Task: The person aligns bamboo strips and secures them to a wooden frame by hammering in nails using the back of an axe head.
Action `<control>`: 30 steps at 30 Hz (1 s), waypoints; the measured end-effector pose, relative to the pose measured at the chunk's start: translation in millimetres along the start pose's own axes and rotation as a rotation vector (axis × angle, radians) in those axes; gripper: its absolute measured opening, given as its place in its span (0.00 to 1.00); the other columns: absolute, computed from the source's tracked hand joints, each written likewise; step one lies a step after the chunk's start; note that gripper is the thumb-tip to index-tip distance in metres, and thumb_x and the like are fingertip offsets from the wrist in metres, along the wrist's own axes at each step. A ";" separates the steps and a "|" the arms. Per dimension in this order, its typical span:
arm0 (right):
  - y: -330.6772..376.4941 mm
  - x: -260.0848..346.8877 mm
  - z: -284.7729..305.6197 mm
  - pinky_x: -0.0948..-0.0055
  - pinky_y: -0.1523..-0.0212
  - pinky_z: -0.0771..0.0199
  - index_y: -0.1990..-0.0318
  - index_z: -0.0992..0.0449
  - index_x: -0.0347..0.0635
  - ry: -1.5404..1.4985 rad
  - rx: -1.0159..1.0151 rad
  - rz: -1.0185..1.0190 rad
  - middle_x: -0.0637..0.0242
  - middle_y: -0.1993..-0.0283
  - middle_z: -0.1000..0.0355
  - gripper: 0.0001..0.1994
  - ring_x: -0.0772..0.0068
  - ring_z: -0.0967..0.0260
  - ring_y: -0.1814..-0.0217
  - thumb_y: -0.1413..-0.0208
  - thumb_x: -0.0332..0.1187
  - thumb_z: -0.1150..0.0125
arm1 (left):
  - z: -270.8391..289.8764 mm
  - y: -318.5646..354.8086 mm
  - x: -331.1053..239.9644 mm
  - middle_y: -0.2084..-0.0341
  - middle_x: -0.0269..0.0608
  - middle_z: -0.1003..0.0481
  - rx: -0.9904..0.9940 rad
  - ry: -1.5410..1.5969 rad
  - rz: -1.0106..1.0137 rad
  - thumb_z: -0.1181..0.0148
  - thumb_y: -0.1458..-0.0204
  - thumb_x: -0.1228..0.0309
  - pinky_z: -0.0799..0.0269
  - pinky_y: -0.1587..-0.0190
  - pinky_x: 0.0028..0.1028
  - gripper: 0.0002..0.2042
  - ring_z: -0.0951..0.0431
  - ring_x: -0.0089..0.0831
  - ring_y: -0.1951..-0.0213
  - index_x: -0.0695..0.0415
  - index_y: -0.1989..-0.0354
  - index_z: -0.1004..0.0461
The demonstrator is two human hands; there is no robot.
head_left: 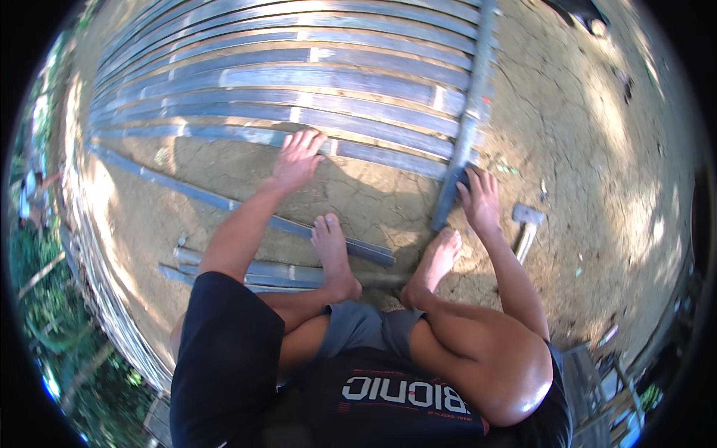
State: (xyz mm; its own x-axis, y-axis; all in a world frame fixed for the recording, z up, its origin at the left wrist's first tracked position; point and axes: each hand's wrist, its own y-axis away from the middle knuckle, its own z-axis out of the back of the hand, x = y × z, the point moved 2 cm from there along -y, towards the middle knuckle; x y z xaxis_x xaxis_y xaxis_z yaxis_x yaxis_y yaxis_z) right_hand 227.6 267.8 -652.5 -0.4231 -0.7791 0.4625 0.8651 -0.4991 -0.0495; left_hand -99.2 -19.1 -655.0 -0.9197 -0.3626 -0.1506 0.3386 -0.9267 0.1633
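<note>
My left hand [299, 158] lies with its fingers stretched out across the nearest bamboo slat [231, 134] of a large slatted panel. Beside the near end of a bamboo crosspiece [461, 138], my right hand [482, 203] has its thumb and fingers bent about a small dark piece [466, 178]. What that piece is, I cannot make out. The crosspiece runs over the right ends of the slats. A hammer [528, 216] with a metal head lies on the ground, just right of my right hand.
A loose bamboo strip [194, 193] slants across the ground toward my bare feet [332, 250]. Several more bamboo pieces [280, 270] lie under my legs. Cracked earth [567, 149] stretches to the right. Thin sticks [112, 291] and green plants line the left side.
</note>
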 end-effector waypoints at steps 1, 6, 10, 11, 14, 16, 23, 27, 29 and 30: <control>-0.7 -0.9 -0.5 0.54 0.42 0.32 0.45 0.25 0.37 -0.011 0.002 0.018 0.54 0.44 0.29 0.20 0.47 0.33 0.44 0.43 0.33 0.34 | -3.6 4.0 8.0 0.45 0.45 0.28 -0.080 -0.038 -0.026 0.35 0.46 0.60 0.37 0.41 0.42 0.27 0.30 0.41 0.43 0.58 0.39 0.30; 7.8 -13.3 -10.8 0.53 0.39 0.37 0.41 0.28 0.35 -0.072 0.062 0.079 0.51 0.43 0.30 0.18 0.46 0.35 0.42 0.37 0.30 0.41 | -15.7 5.8 33.8 0.41 0.48 0.30 0.030 -0.094 -0.042 0.45 0.39 0.51 0.40 0.32 0.49 0.29 0.32 0.45 0.36 0.58 0.36 0.33; 6.3 -11.8 -9.0 0.52 0.37 0.38 0.40 0.29 0.35 -0.084 0.110 0.072 0.50 0.42 0.31 0.19 0.45 0.36 0.41 0.38 0.32 0.41 | -21.5 5.9 39.1 0.34 0.47 0.34 0.198 -0.141 -0.025 0.55 0.34 0.48 0.45 0.28 0.50 0.30 0.36 0.44 0.32 0.56 0.31 0.38; 6.3 -11.3 -10.3 0.51 0.37 0.39 0.40 0.28 0.36 -0.096 0.113 0.058 0.50 0.42 0.31 0.20 0.44 0.36 0.41 0.38 0.32 0.41 | -20.7 7.7 38.5 0.33 0.46 0.35 0.206 -0.156 -0.037 0.56 0.34 0.48 0.45 0.27 0.50 0.30 0.36 0.44 0.32 0.55 0.30 0.38; 8.9 -16.5 -10.8 0.51 0.37 0.38 0.40 0.28 0.35 -0.075 0.095 0.052 0.49 0.42 0.32 0.20 0.43 0.37 0.41 0.38 0.31 0.41 | -10.8 1.4 31.3 0.32 0.45 0.37 0.238 -0.082 -0.006 0.53 0.35 0.49 0.44 0.28 0.51 0.29 0.38 0.45 0.30 0.54 0.31 0.37; 11.5 -17.0 -13.6 0.50 0.37 0.38 0.40 0.28 0.35 -0.087 0.092 0.044 0.49 0.42 0.32 0.20 0.43 0.37 0.41 0.38 0.30 0.42 | -15.4 2.8 31.5 0.32 0.44 0.36 0.238 -0.049 0.017 0.50 0.35 0.50 0.44 0.28 0.52 0.29 0.38 0.45 0.30 0.53 0.31 0.36; 11.4 -21.6 -15.1 0.48 0.40 0.37 0.41 0.28 0.33 -0.068 0.058 0.081 0.47 0.43 0.33 0.19 0.41 0.38 0.42 0.38 0.31 0.42 | -17.8 0.5 32.8 0.32 0.43 0.36 0.211 -0.004 0.040 0.43 0.39 0.53 0.46 0.28 0.53 0.29 0.39 0.45 0.30 0.50 0.31 0.35; 14.1 -22.3 -17.0 0.48 0.41 0.37 0.41 0.29 0.33 -0.073 0.059 0.073 0.47 0.43 0.33 0.20 0.41 0.38 0.43 0.37 0.34 0.43 | -11.9 2.3 28.5 0.31 0.43 0.37 0.227 0.005 0.064 0.44 0.38 0.53 0.48 0.27 0.52 0.29 0.40 0.44 0.29 0.51 0.31 0.36; 14.4 -22.7 -18.8 0.48 0.41 0.37 0.41 0.29 0.33 -0.073 0.063 0.071 0.47 0.43 0.33 0.20 0.41 0.38 0.43 0.37 0.34 0.43 | -11.5 1.7 29.6 0.30 0.43 0.38 0.244 0.014 0.077 0.45 0.38 0.52 0.50 0.26 0.51 0.29 0.40 0.44 0.29 0.51 0.30 0.36; 15.0 -22.5 -19.6 0.48 0.41 0.37 0.41 0.29 0.33 -0.064 0.057 0.075 0.47 0.43 0.33 0.20 0.41 0.37 0.43 0.37 0.34 0.43 | -9.3 1.8 28.2 0.30 0.43 0.38 0.265 0.019 0.082 0.46 0.37 0.52 0.51 0.26 0.50 0.29 0.41 0.44 0.29 0.51 0.30 0.37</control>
State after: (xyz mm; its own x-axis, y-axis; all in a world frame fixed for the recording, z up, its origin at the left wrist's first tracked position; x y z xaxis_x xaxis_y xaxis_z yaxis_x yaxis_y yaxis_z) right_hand 244.8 270.5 -681.0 -0.3397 -0.7870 0.5151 0.9085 -0.4162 -0.0367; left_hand -122.7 -32.0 -668.0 -0.8868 -0.4391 -0.1440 0.3455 -0.8369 0.4246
